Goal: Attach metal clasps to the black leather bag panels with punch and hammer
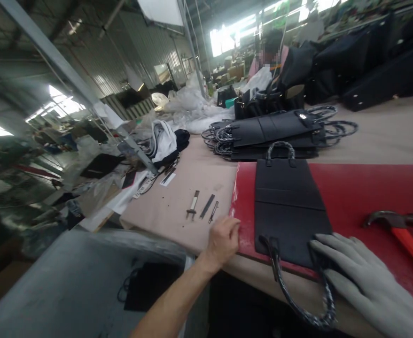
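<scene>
A flat black bag panel point(291, 206) with a looped handle at each end lies on the red board point(354, 188). The handle nearest me point(284, 277), wrapped in clear plastic, hangs over the table's front edge. My right hand point(357, 267), in a grey glove, rests with outstretched fingers on the panel's near right corner, beside the handle's base. My left hand point(223, 239), bare, is closed with curled fingers at the board's near left edge, apart from the panel. Whatever those fingers may hold is hidden. A hammer point(396, 223) with a red handle lies right of the panel.
Left of the board lie a metal divider-like tool point(192, 205), a dark flat strip point(207, 206) and a thin pen-like tool point(214, 211). Behind is a stack of black bag panels point(269, 131). A grey-lined bin point(86, 281) stands lower left. A person point(269, 54) is beyond the table.
</scene>
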Action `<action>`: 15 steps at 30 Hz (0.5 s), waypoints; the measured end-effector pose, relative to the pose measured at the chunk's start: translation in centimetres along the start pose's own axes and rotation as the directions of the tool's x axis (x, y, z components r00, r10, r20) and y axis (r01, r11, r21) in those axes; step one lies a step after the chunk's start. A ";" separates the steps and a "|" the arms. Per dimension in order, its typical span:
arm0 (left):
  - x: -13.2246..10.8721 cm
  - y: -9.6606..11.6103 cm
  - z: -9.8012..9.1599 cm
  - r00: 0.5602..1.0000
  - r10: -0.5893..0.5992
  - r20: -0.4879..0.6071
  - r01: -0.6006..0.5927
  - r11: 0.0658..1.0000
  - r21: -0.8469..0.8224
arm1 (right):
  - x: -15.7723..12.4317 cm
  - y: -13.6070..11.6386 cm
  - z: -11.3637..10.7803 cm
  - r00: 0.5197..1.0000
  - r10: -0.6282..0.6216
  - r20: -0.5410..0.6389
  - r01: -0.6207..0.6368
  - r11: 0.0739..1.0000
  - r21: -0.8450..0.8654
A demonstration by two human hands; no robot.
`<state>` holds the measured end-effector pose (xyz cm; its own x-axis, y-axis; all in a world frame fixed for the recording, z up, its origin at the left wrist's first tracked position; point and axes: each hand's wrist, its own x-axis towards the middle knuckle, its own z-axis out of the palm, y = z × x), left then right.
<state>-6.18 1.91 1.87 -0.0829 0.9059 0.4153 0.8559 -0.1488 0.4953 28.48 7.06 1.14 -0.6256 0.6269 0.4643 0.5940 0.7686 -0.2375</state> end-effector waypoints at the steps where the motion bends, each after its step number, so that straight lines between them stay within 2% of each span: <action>1: 0.6 -1.4 -0.9 0.996 -0.089 -0.018 0.089 0.995 0.054 | 0.0 -0.1 0.0 1.000 0.013 0.004 -0.013 1.000 0.001; 4: 2.8 -5.4 -3.6 0.947 -0.320 -0.012 0.316 0.927 0.200 | 0.1 -0.3 0.1 0.998 0.060 0.022 -0.061 0.998 0.014; 7: 4.9 -7.9 -5.3 0.889 -0.442 0.123 0.391 0.870 0.299 | 0.1 -0.9 -0.1 0.994 0.106 0.030 -0.107 0.994 0.031; 10: 6.8 -8.6 -5.6 0.829 -0.497 0.257 0.393 0.844 0.365 | 0.3 -2.1 -0.9 0.982 0.164 0.092 -0.168 0.985 0.038; 15: 9.7 -9.0 -5.0 0.720 -0.583 0.377 0.418 0.798 0.434 | 0.8 -3.3 -1.8 0.959 0.226 0.172 -0.238 0.970 0.051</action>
<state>-17.18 10.09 5.26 -0.3659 0.8884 -0.2771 0.8698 0.4323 0.2377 26.89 4.79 3.83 -0.5525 0.7969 0.2444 0.6991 0.6027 -0.3847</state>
